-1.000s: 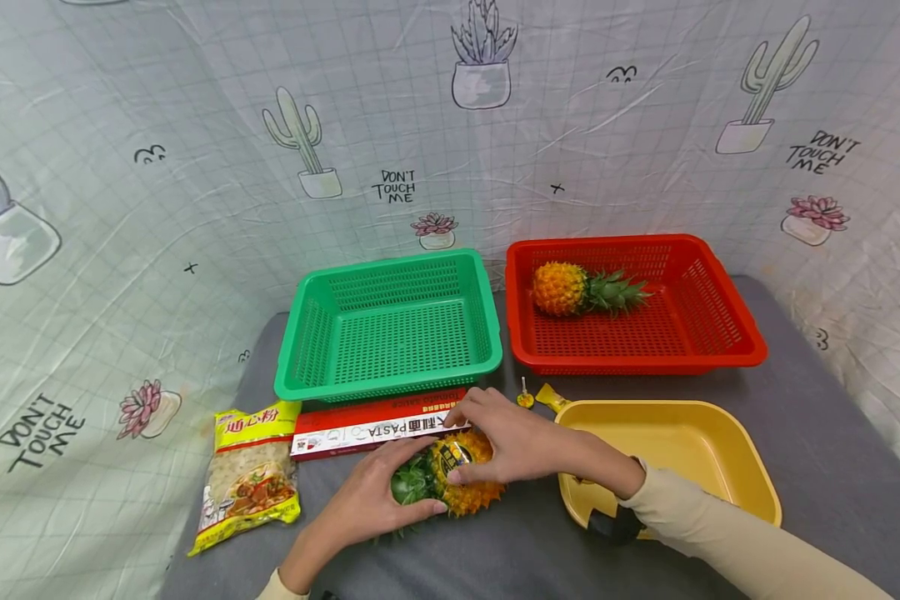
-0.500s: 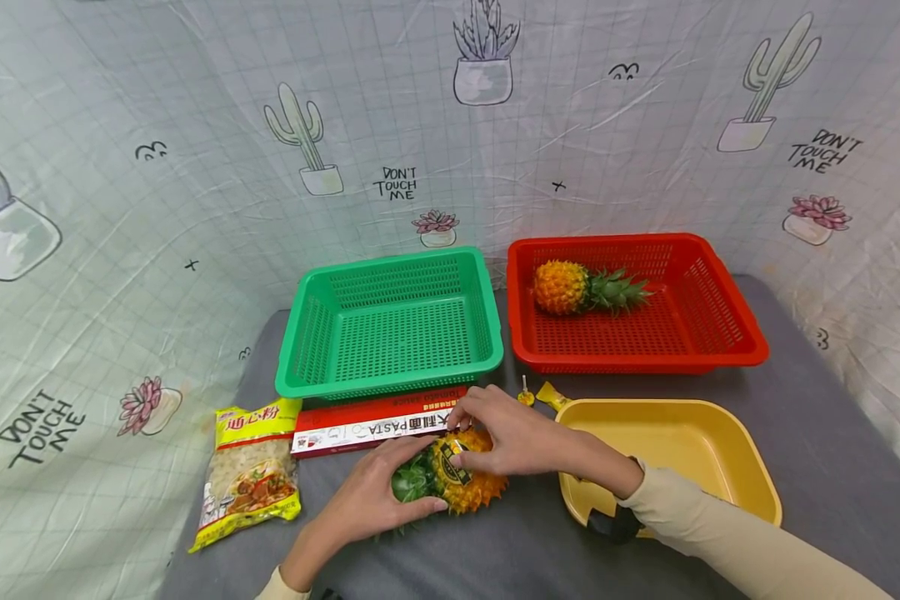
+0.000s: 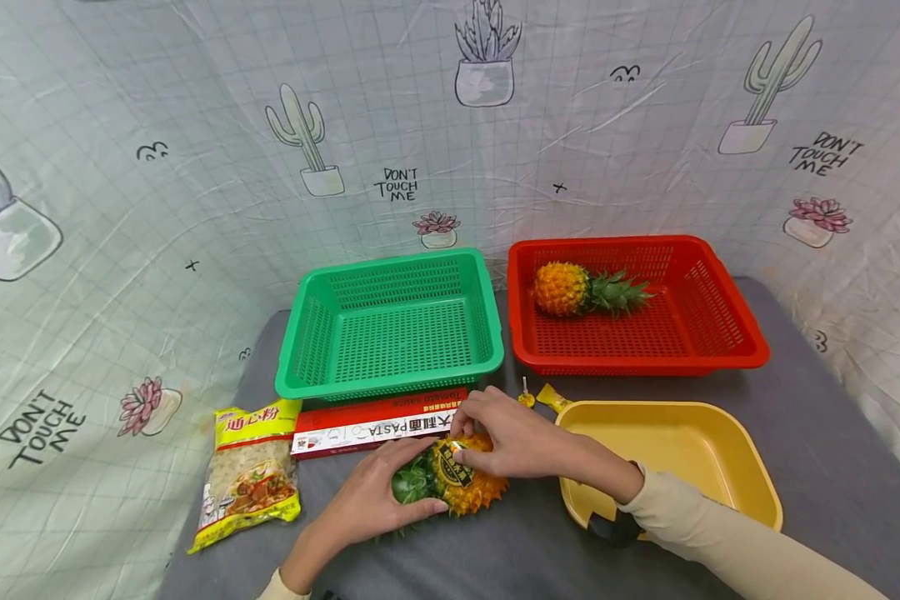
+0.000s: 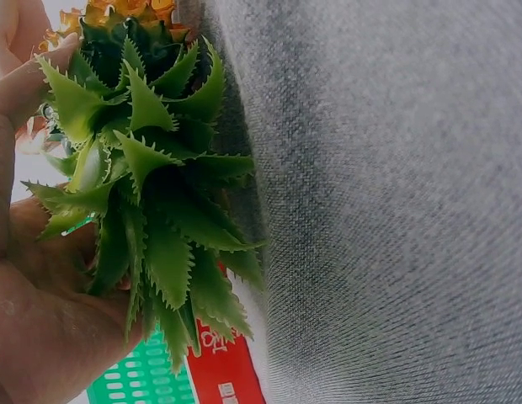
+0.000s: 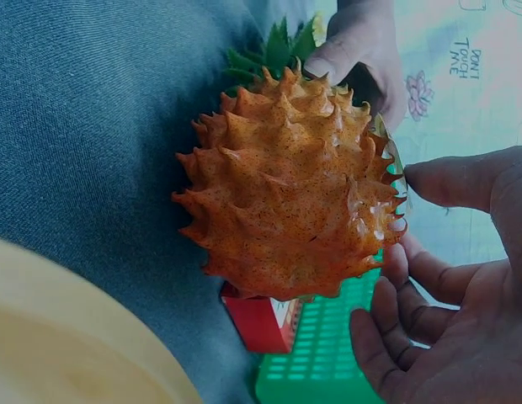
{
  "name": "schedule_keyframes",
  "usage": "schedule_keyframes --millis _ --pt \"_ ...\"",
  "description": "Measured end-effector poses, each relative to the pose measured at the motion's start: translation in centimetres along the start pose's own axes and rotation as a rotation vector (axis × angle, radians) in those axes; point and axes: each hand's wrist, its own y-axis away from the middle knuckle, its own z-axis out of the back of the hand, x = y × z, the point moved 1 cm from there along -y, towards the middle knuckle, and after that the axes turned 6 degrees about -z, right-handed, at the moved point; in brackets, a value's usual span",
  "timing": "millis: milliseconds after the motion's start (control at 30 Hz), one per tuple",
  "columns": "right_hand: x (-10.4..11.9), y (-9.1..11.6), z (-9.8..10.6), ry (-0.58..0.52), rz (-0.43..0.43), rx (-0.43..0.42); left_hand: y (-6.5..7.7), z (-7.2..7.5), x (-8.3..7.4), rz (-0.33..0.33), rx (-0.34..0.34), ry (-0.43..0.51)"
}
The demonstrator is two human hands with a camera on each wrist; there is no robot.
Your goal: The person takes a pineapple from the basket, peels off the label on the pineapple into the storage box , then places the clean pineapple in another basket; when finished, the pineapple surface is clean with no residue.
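Note:
An orange pineapple (image 3: pixel 483 492) with a green crown (image 4: pixel 151 185) lies on its side at the front middle, with a black-and-gold label (image 3: pixel 453 465) on its upper face. My left hand (image 3: pixel 378 492) grips it where crown and fruit meet, thumb on the near side and fingers on the far side. From the right, my right hand (image 3: pixel 513 437) is at the label, thumb and forefinger pinching around its edge. The right wrist view has the thumb tip against the label's raised rim, with the other fingers curled by the fruit's spiky skin (image 5: pixel 286 185).
Behind the hands lies a red-and-white pasta box (image 3: pixel 378 425), before a green basket (image 3: pixel 397 387). A red basket (image 3: pixel 645 362) holds another pineapple (image 3: pixel 562 289). Yellow basin (image 3: pixel 675 450) sits under the right forearm; a yellow noodle bag (image 3: pixel 251 475) lies left. A small yellow item (image 3: pixel 526 399) lies nearby.
The right thumb and forefinger have shifted slightly along the label, and more of its printed face shows. The left hand keeps its grip on the pineapple.

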Motion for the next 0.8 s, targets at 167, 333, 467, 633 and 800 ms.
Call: schedule_keyframes --millis 167,333,467,633,800 --pt "-0.06 0.02 -0.2 -0.024 0.012 -0.003 -0.05 0.0 -0.04 -0.011 -0.007 -0.002" --pt "-0.04 0.06 -0.28 -0.049 0.021 0.006 0.02 0.01 -0.15 -0.008 -0.009 0.001" --pt "0.01 0.11 -0.27 -0.063 0.031 0.006 0.09 -0.06 -0.13 0.002 -0.004 0.02" --pt "0.0 0.02 -0.21 -0.093 0.045 -0.004 0.07 -0.08 -0.08 0.006 0.001 0.031" --pt "-0.12 -0.08 0.09 -0.169 0.048 0.011 -0.03 -0.02 -0.08 0.015 0.006 0.032"
